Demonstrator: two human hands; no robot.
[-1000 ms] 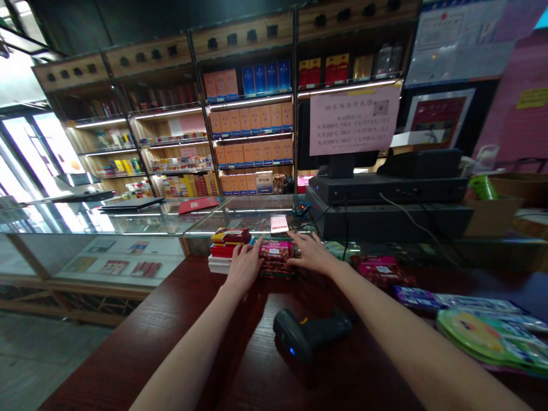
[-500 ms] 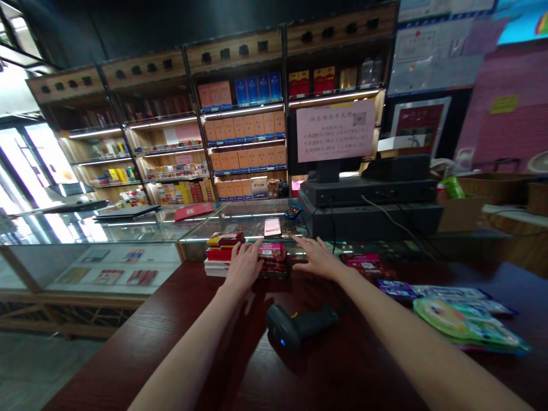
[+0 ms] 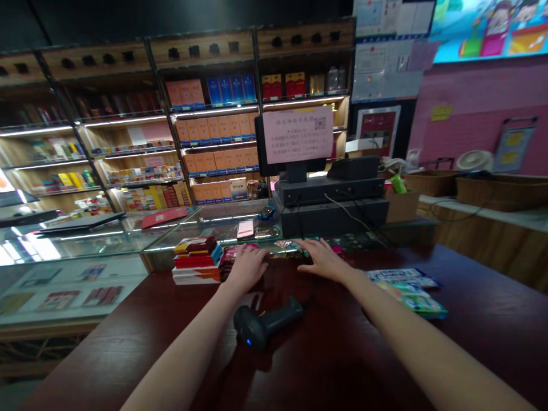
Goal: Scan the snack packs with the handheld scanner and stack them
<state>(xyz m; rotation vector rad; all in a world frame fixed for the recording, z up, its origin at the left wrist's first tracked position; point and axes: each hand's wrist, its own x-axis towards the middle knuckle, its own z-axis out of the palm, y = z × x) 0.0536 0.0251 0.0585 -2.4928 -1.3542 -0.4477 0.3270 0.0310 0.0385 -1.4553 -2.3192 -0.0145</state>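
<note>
My left hand [image 3: 248,268] reaches over the dark wooden counter with its fingers apart. It is beside a stack of dark red and pink packets [image 3: 229,254], partly hiding it; whether it touches them I cannot tell. Left of that stands a taller pile of red, yellow and white boxes [image 3: 196,260]. My right hand [image 3: 323,260] is spread near the counter's back edge, holding nothing. A bit of a pink packet [image 3: 338,250] shows behind it. A black handheld barcode scanner [image 3: 265,325] lies in front of both hands, its blue light on.
Flat snack bags, one green [image 3: 417,299] and one blue and white [image 3: 402,277], lie beyond my right forearm. A glass display case [image 3: 222,214] borders the counter's back. On it are a cash register [image 3: 329,191] with a pink paper sign [image 3: 297,136] and a phone-like item [image 3: 245,229].
The view has turned right, so the shelves and scanner appear further left. My left hand has shifted from the left side of the packet stack to its right; my right hand has moved right too.
</note>
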